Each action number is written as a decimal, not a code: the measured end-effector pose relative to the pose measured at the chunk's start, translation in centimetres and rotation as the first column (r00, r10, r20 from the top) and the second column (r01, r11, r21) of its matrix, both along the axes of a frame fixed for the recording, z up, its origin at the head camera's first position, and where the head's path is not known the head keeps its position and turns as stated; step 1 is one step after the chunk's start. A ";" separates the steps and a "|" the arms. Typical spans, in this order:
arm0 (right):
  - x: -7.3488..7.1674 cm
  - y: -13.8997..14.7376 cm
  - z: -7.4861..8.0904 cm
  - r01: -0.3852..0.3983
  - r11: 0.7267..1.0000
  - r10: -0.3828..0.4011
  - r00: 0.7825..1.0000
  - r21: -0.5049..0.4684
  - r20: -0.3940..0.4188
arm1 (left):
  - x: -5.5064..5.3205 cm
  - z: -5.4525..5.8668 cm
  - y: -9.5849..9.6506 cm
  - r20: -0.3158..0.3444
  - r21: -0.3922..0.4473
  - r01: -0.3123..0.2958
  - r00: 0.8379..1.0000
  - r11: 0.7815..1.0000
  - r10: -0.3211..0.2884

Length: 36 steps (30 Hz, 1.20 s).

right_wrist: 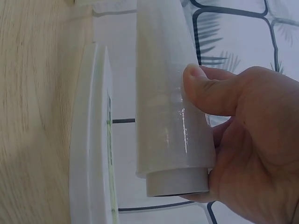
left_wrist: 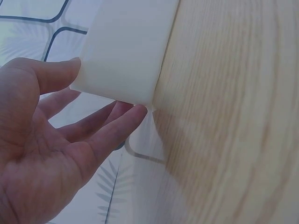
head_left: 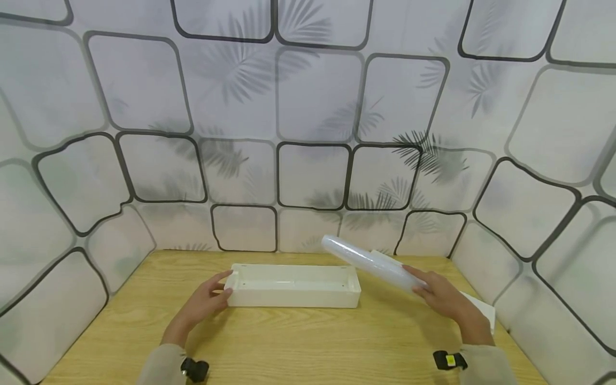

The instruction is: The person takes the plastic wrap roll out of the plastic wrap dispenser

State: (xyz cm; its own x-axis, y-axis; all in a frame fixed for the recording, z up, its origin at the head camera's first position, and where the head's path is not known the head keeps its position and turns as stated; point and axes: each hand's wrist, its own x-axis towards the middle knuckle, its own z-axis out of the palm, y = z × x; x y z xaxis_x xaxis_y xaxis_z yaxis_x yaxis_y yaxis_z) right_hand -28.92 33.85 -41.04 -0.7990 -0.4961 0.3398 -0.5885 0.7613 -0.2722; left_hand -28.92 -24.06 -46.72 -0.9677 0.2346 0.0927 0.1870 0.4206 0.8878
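Observation:
A long white plastic box [head_left: 293,298] stands on the table, its top side uncovered and its inside bare. At its left end, my left hand [head_left: 204,300] holds it between thumb and fingers. The left wrist view shows the thumb at one edge of the box [left_wrist: 126,46] and the fingertips against its end. My right hand [head_left: 440,294] grips a roll of clear plastic wrap [head_left: 368,259] near its near end, holding it tilted above the table. In the right wrist view the roll's core [right_wrist: 177,182] sticks out past the film, with the thumb across the film.
A long white lid-like piece [head_left: 483,311] lies on the table at the right, partly hidden behind the right hand and roll. The wooden tabletop [head_left: 289,342] meets patterned cloth walls [head_left: 313,176] at the back and both sides.

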 end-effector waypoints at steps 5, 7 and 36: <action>-0.1 0.4 -0.4 -0.010 1.000 0.010 1.000 0.000 -0.019 | 0.2 0.1 0.1 0.003 -0.005 -0.001 1.000 1.000 0.001; -0.2 0.5 -0.6 -0.010 1.000 0.010 1.000 0.005 -0.027 | 0.2 0.2 0.1 0.004 -0.006 0.000 1.000 1.000 0.000; -0.6 1.7 -1.9 0.082 0.997 -0.080 0.984 -0.006 0.161 | 0.3 0.2 0.1 0.003 -0.001 0.000 1.000 1.000 0.000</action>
State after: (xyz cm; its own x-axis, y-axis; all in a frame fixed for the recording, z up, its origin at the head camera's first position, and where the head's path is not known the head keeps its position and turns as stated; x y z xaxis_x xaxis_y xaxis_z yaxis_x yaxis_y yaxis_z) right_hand -29.52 35.53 -42.94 -0.8809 -0.4243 0.2098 -0.4732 0.8005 -0.3679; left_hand -28.60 -23.93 -46.47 -0.9680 0.2347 0.0893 0.1841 0.4214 0.8880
